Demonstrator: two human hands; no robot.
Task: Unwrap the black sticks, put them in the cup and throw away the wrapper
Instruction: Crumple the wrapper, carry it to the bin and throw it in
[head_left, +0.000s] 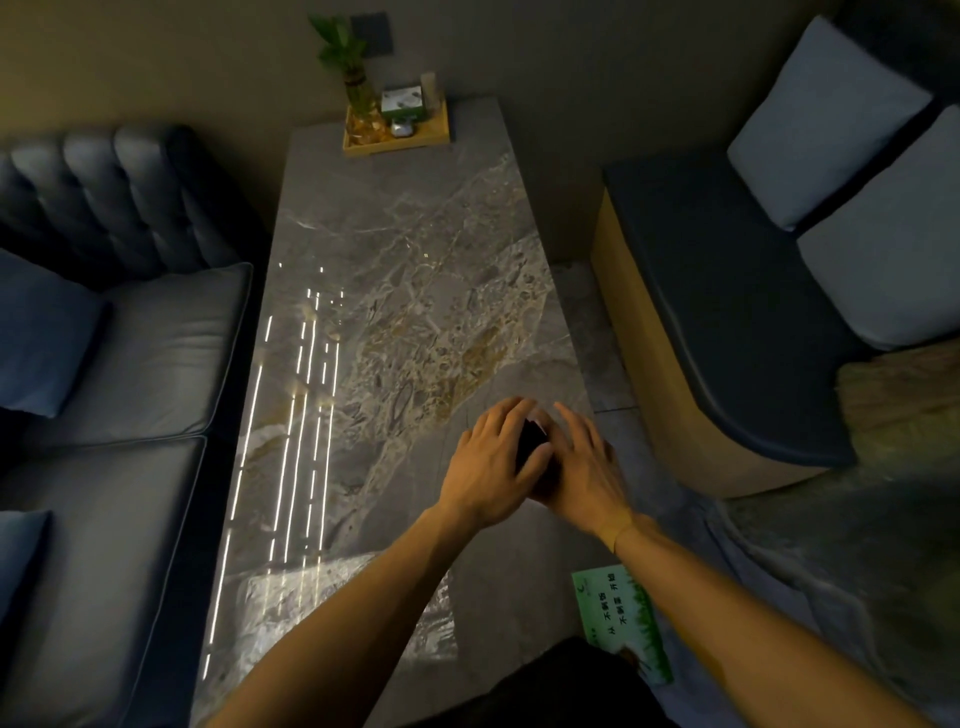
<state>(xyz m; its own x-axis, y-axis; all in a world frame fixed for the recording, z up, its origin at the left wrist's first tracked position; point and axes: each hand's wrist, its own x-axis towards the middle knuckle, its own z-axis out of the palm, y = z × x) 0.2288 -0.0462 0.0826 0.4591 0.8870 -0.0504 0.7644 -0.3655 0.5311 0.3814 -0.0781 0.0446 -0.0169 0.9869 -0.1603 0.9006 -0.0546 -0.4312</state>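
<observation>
Left hand (491, 460) and right hand (584, 470) are both wrapped around the black sticks (531, 441), at about five o'clock over the bench (395, 291). I think the unwrapping is just starting. Next, fingers need to peel the wrapper off. No cup shows.

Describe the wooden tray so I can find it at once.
Follow the long grey marble table to its far end by the wall. The shallow light wooden tray sits there, the only raised thing on that end, holding a green plant in a glass vase and a small green-and-white box.
</observation>
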